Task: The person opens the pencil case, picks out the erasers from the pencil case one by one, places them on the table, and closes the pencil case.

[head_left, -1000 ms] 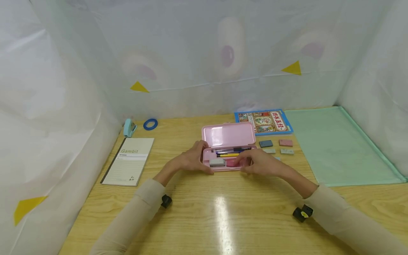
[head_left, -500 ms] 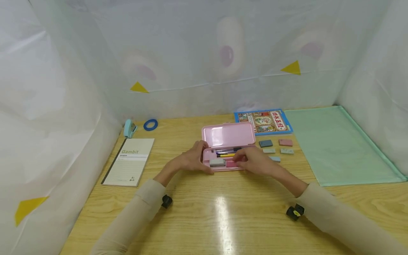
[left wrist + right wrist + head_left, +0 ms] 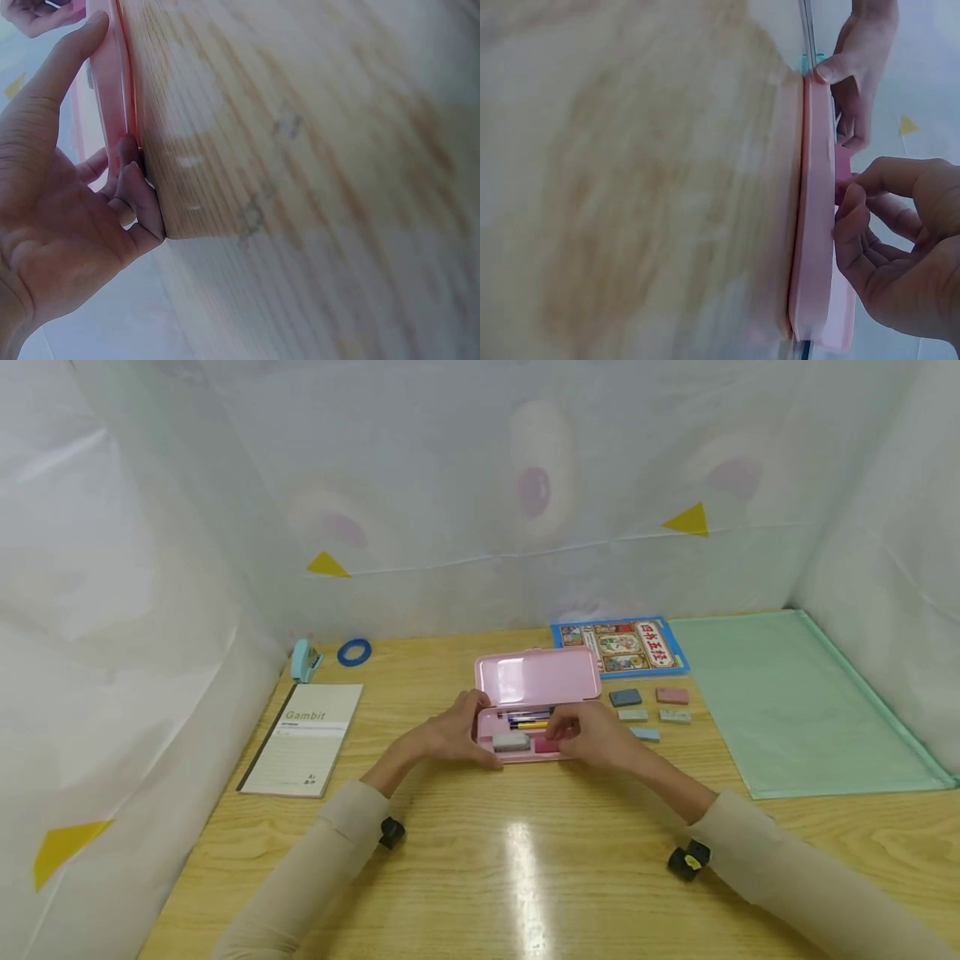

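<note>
An open pink pencil case stands on the table with its lid raised at the back. My left hand grips its left end, the thumb on the front wall and the fingers round the far side. Between the thumb and forefinger of my right hand is a deep pink eraser, low in the case's front part. In the right wrist view this eraser shows partly above the case wall. A grey-white eraser lies left of it. Pens lie behind, partly covered by my right hand.
Right of the case lie several loose erasers, among them a dark blue one and a pink one. Behind are a blue-bordered book and a green mat. A notebook, stapler and blue tape ring stand left.
My right hand has shifted slightly left and the deep pink eraser, tilted before, now lies flatter in the case. A light blue eraser has come into view beside the right hand. My left hand stays put.
</note>
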`<state>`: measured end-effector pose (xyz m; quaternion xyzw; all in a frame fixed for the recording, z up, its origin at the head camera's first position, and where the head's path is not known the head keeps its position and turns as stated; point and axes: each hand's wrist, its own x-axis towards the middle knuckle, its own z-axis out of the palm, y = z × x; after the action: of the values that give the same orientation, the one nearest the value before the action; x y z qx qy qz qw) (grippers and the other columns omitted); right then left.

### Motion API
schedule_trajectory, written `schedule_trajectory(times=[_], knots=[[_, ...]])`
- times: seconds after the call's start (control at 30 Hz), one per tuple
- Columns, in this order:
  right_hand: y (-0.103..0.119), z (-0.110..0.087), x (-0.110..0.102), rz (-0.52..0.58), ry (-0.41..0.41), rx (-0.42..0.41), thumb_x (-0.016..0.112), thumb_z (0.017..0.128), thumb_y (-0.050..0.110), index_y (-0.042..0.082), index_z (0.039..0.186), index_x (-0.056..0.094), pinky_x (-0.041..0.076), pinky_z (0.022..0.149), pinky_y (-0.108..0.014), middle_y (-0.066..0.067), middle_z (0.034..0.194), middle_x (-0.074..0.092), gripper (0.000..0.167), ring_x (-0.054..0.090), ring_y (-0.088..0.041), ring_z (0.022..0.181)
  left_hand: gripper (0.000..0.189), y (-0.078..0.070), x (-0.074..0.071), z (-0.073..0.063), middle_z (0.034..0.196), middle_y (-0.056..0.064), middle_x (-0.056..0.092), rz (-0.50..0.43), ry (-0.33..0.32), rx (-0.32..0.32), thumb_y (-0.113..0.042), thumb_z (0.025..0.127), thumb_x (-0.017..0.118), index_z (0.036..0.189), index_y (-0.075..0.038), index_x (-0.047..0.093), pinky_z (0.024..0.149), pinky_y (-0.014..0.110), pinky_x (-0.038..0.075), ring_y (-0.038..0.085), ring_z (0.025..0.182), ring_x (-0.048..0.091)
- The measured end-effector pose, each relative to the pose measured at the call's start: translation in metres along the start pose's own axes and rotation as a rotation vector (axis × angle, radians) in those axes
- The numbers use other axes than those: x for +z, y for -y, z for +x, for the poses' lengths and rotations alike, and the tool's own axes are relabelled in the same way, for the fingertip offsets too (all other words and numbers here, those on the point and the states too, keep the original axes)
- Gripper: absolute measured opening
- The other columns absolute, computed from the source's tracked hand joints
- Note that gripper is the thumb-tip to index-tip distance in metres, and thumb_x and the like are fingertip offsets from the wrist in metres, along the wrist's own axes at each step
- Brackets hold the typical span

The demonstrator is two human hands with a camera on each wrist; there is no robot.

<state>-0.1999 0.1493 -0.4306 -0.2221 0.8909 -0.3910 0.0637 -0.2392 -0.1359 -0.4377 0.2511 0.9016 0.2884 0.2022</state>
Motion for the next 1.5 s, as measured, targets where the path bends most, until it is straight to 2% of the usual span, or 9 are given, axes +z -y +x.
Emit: schedule_trajectory(times=[0.2, 0.4, 0.53, 0.67, 0.83, 0.93, 1.03, 1.27, 1.5], knots=[[-0.01, -0.009, -0.022, 0.116, 0.003, 0.068, 0.074, 0.088, 0.003, 0.014, 0.099, 0.075, 0.047, 0.064, -0.028, -0.004, 0.095, 0.07, 0.015, 0.058, -0.02, 0.078, 0.097, -0.001, -0.001, 0.0, 0.13, 0.008, 0.042, 0.002, 0.001, -0.005, -0.048, 0.073, 0.093, 0.14, -0.011, 0.033, 0.103, 0.037, 0.045, 0.021, 0.115, 0.05], [-0.025, -0.023, -0.05, 0.101, -0.044, 0.11, 0.072, 0.089, 0.003, 0.011, 0.098, 0.075, 0.049, 0.061, -0.028, -0.007, 0.096, 0.07, 0.013, 0.058, -0.021, 0.076, 0.098, -0.004, -0.002, -0.003, 0.131, 0.009, 0.042, -0.007, 0.004, 0.001, -0.047, 0.074, 0.093, 0.141, -0.009, 0.033, 0.104, 0.038, 0.045, 0.022, 0.116, 0.05], [-0.038, -0.035, -0.068, 0.103, -0.052, 0.145, 0.072, 0.092, 0.006, 0.011, 0.101, 0.076, 0.053, 0.061, -0.031, -0.009, 0.095, 0.072, 0.011, 0.061, -0.021, 0.072, 0.097, -0.005, -0.002, -0.004, 0.13, 0.01, 0.042, -0.01, 0.0, 0.005, -0.045, 0.073, 0.093, 0.141, -0.008, 0.034, 0.103, 0.038, 0.045, 0.024, 0.116, 0.05], [-0.051, -0.05, -0.086, 0.104, -0.051, 0.167, 0.068, 0.095, 0.005, 0.009, 0.104, 0.074, 0.051, 0.06, -0.034, -0.013, 0.095, 0.069, 0.012, 0.061, -0.025, 0.069, 0.097, -0.004, -0.002, -0.003, 0.13, 0.01, 0.042, -0.014, -0.003, 0.008, -0.045, 0.073, 0.093, 0.141, -0.008, 0.034, 0.104, 0.038, 0.045, 0.023, 0.116, 0.05], [-0.067, -0.069, -0.104, 0.089, -0.046, 0.226, 0.069, 0.097, 0.009, 0.005, 0.109, 0.072, 0.051, 0.06, -0.034, -0.017, 0.107, 0.069, 0.013, 0.06, -0.025, 0.071, 0.097, -0.003, -0.002, -0.002, 0.13, 0.01, 0.042, -0.022, 0.004, 0.016, -0.047, 0.074, 0.093, 0.141, -0.008, 0.035, 0.104, 0.039, 0.044, 0.023, 0.116, 0.049], [-0.076, -0.077, -0.111, 0.048, -0.039, 0.259, 0.068, 0.098, 0.01, 0.005, 0.11, 0.071, 0.05, 0.06, -0.032, -0.015, 0.107, 0.069, 0.014, 0.059, -0.018, 0.074, 0.097, -0.002, -0.002, -0.002, 0.131, 0.009, 0.042, -0.017, 0.01, 0.009, -0.048, 0.074, 0.092, 0.142, -0.009, 0.034, 0.105, 0.038, 0.044, 0.022, 0.117, 0.048], [-0.083, -0.084, -0.116, 0.01, -0.024, 0.269, 0.067, 0.098, 0.009, 0.005, 0.109, 0.072, 0.05, 0.061, -0.03, -0.011, 0.098, 0.069, 0.012, 0.057, -0.015, 0.075, 0.098, -0.001, -0.002, -0.002, 0.131, 0.009, 0.042, -0.009, 0.007, 0.006, -0.048, 0.075, 0.092, 0.142, -0.009, 0.033, 0.106, 0.038, 0.043, 0.023, 0.118, 0.048], [-0.088, -0.09, -0.118, 0.004, 0.017, 0.263, 0.067, 0.097, 0.004, 0.003, 0.11, 0.072, 0.051, 0.063, -0.031, -0.009, 0.095, 0.071, 0.014, 0.062, -0.016, 0.073, 0.098, 0.0, -0.002, -0.002, 0.13, 0.01, 0.042, -0.01, 0.004, 0.016, -0.048, 0.074, 0.092, 0.141, -0.008, 0.034, 0.105, 0.038, 0.044, 0.023, 0.117, 0.049], [-0.087, -0.085, -0.124, -0.024, -0.01, 0.25, 0.068, 0.1, 0.011, 0.005, 0.111, 0.072, 0.052, 0.062, -0.032, -0.011, 0.097, 0.071, 0.013, 0.062, -0.019, 0.071, 0.099, 0.0, -0.002, -0.002, 0.131, 0.009, 0.042, -0.006, 0.003, 0.002, -0.051, 0.074, 0.092, 0.142, -0.01, 0.033, 0.105, 0.038, 0.044, 0.022, 0.117, 0.05]])
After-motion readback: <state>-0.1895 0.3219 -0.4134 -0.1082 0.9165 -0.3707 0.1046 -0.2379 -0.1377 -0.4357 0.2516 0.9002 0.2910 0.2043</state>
